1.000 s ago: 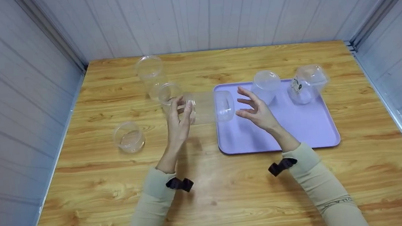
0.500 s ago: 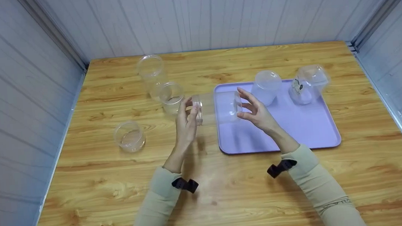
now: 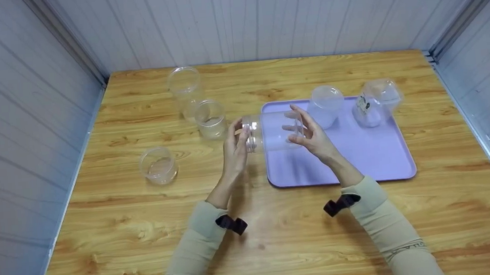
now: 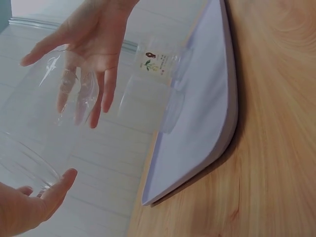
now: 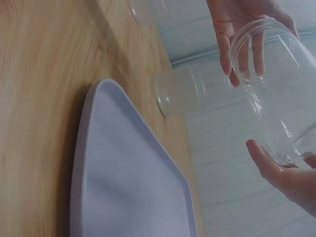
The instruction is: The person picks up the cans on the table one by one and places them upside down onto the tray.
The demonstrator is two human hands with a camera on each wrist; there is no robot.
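A clear plastic jar [image 3: 273,130] lies on its side in the air between both hands, over the left edge of the purple tray [image 3: 340,166]. My left hand [image 3: 234,154] grips the ringed mouth end; the right wrist view shows its fingers behind the ringed rim [image 5: 256,30]. Around the base end, my right hand [image 3: 318,142] has its thumb and spread fingers on opposite sides. Several of those fingers show through the clear wall [image 4: 49,108] in the left wrist view.
On the tray's back part stand a cloudy cup [image 3: 325,106] and a clear jar with a label [image 3: 376,101]. Left of it, the wooden table [image 3: 280,240] bears a tall clear jar [image 3: 185,89] and two shorter tubs [image 3: 211,122], [image 3: 159,166]. Panel walls enclose the back and sides.
My left hand has carried the jar rightward, bringing its base from short of my right hand into that hand's fingers. My right hand has barely moved.
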